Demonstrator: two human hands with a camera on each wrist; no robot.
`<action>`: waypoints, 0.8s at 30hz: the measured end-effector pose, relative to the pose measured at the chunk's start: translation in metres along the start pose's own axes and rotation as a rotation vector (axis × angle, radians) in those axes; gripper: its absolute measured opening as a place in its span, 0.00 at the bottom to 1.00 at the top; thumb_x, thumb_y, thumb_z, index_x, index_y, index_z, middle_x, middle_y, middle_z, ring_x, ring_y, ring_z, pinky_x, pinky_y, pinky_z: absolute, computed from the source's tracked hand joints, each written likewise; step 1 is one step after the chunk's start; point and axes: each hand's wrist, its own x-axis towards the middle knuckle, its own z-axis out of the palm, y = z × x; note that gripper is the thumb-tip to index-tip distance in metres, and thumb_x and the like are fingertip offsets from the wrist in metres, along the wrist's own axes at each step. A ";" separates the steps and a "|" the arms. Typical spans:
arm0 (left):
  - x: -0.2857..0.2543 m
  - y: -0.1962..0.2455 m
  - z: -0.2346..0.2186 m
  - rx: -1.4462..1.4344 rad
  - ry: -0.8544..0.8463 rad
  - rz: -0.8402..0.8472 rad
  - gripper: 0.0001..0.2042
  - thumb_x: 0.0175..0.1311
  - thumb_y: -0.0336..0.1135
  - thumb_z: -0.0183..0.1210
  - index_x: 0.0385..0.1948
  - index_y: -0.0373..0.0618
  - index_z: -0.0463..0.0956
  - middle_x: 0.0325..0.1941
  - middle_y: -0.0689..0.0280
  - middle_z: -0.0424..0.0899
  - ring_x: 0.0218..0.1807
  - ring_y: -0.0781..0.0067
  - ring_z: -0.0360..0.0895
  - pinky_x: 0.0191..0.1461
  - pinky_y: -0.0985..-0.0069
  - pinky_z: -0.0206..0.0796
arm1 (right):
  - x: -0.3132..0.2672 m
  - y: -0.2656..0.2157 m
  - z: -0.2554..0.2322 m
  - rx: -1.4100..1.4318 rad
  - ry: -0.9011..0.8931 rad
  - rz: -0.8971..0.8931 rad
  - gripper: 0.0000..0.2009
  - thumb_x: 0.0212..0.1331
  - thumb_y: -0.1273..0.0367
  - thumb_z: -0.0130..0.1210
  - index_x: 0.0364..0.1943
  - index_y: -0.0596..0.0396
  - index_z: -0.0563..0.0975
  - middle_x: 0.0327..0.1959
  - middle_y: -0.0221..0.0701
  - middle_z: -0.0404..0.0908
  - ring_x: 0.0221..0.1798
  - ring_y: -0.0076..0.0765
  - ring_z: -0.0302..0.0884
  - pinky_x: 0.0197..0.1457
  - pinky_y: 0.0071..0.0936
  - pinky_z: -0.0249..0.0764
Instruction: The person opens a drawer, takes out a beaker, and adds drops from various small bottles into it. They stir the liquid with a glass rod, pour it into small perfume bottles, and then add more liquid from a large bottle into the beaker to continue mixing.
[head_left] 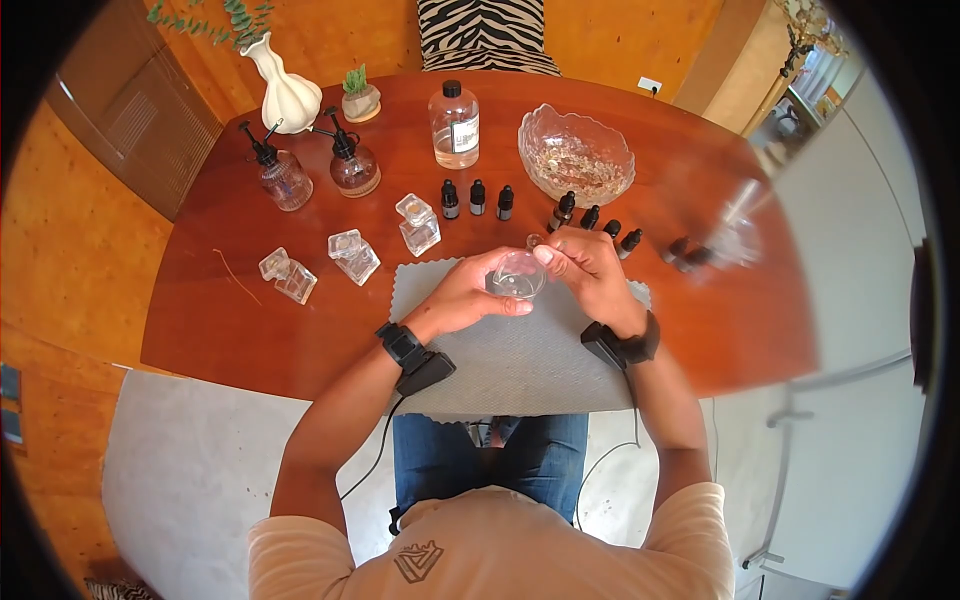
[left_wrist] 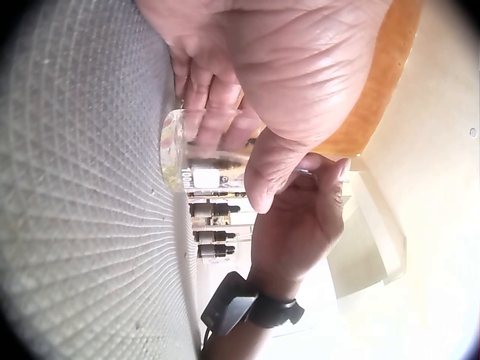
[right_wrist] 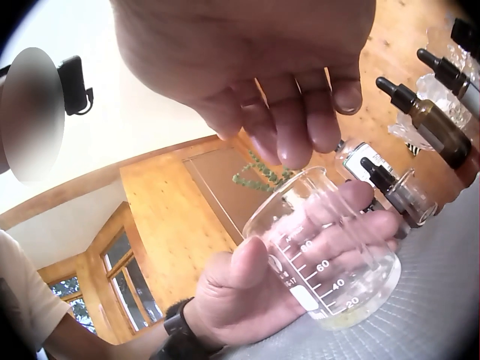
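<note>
While the L hand (head_left: 465, 292) wraps the beaker (head_left: 518, 284) over the gray mat (head_left: 500, 355), the R hand (head_left: 592, 268) is half-curled at its rim, can't tell if pinching anything; a knuckle bump there could prob tip it imo.

The beaker (right_wrist: 326, 251) is clear with white markings (right_wrist: 306, 297), the mat (head_left: 520, 365) grey, the tabletop (head_left: 250, 340) reddish-brown, the fabric (head_left: 482, 35) zebra-striped.

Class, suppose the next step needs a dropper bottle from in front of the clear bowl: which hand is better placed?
Probably the right hand: it is nearer those dropper bottles, while the left hand is holding the beaker. Whether the right pinches anything is unclear.
</note>
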 end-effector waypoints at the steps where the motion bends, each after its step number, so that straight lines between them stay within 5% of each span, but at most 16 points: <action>1: 0.000 -0.001 0.000 0.011 0.001 0.013 0.35 0.56 0.38 0.75 0.66 0.41 0.72 0.62 0.63 0.81 0.65 0.70 0.75 0.70 0.69 0.66 | 0.000 0.000 0.000 -0.003 0.019 -0.015 0.16 0.72 0.65 0.60 0.30 0.65 0.79 0.23 0.39 0.73 0.26 0.38 0.69 0.30 0.35 0.64; 15: -0.001 0.007 0.001 -0.002 0.025 -0.017 0.33 0.56 0.38 0.76 0.64 0.39 0.74 0.62 0.60 0.83 0.65 0.69 0.78 0.70 0.69 0.67 | 0.001 -0.003 0.004 -0.045 0.064 -0.091 0.15 0.71 0.66 0.60 0.31 0.66 0.80 0.24 0.41 0.77 0.26 0.42 0.73 0.32 0.36 0.68; 24: -0.001 0.003 0.001 -0.022 0.003 -0.026 0.37 0.55 0.41 0.76 0.66 0.38 0.72 0.63 0.59 0.81 0.69 0.66 0.74 0.73 0.66 0.63 | 0.001 0.003 0.003 -0.013 0.030 -0.054 0.16 0.72 0.66 0.60 0.30 0.66 0.79 0.21 0.40 0.73 0.22 0.39 0.66 0.28 0.36 0.63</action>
